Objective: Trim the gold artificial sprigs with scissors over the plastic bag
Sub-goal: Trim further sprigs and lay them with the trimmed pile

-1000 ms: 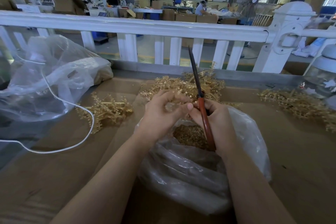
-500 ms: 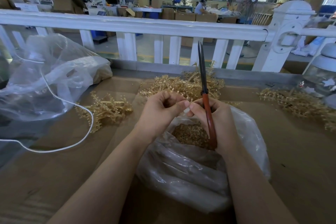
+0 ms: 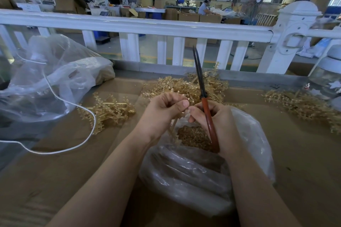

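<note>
My left hand (image 3: 162,110) pinches a thin gold sprig (image 3: 173,127) that hangs down over the open clear plastic bag (image 3: 193,177). The bag holds a heap of gold trimmings (image 3: 193,135). My right hand (image 3: 215,125) grips the red-handled scissors (image 3: 207,112), their dark blades closed and pointing up and away from me. The thumbs of both hands meet just above the bag's mouth. A pile of gold sprigs (image 3: 186,86) lies right behind my hands.
More gold sprigs lie at the left (image 3: 108,110) and at the right (image 3: 302,105) on the brown cardboard table (image 3: 70,171). A big crumpled clear bag (image 3: 48,79) and a white cord (image 3: 60,101) sit at left. A white railing (image 3: 147,26) bounds the far edge.
The scissors' blades swung from leaning left to nearly upright, then leaned slightly left again. Both hands stayed together over the bag.
</note>
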{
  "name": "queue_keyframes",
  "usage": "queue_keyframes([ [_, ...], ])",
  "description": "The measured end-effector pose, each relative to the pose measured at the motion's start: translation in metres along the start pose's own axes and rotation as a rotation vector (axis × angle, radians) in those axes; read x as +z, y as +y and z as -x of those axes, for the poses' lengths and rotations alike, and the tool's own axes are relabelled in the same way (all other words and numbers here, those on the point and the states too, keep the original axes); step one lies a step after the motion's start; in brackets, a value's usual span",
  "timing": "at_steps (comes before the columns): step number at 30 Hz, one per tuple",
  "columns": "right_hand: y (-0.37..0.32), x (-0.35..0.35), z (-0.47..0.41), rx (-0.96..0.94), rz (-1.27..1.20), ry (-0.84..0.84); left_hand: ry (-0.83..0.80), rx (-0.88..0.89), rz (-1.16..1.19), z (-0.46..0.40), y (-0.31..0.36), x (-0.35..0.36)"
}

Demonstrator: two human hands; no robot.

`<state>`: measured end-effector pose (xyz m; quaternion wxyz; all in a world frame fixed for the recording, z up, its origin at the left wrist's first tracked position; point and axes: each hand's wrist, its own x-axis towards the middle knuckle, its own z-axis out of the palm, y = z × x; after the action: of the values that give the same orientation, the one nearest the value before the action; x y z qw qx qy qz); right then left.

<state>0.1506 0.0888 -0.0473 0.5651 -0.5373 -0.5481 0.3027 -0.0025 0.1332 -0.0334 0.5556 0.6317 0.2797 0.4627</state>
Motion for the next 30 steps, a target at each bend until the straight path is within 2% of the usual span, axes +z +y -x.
queue_keyframes([
  [5,0.005,-0.004,-0.003,0.019,0.222,0.077,0.146,0.027,-0.135,-0.002,0.004,-0.010],
  [9,0.012,-0.006,-0.003,-0.014,0.479,0.046,0.211,0.042,-0.322,-0.003,0.004,-0.017],
  [12,0.015,-0.005,-0.002,-0.054,0.626,0.007,0.217,0.059,-0.349,-0.002,0.005,-0.021],
  [18,0.015,-0.004,0.000,-0.125,0.701,0.026,0.171,0.073,-0.238,-0.002,0.007,-0.025],
  [30,0.011,-0.004,0.002,-0.187,0.772,0.025,0.115,0.098,-0.253,0.002,0.013,-0.028],
])
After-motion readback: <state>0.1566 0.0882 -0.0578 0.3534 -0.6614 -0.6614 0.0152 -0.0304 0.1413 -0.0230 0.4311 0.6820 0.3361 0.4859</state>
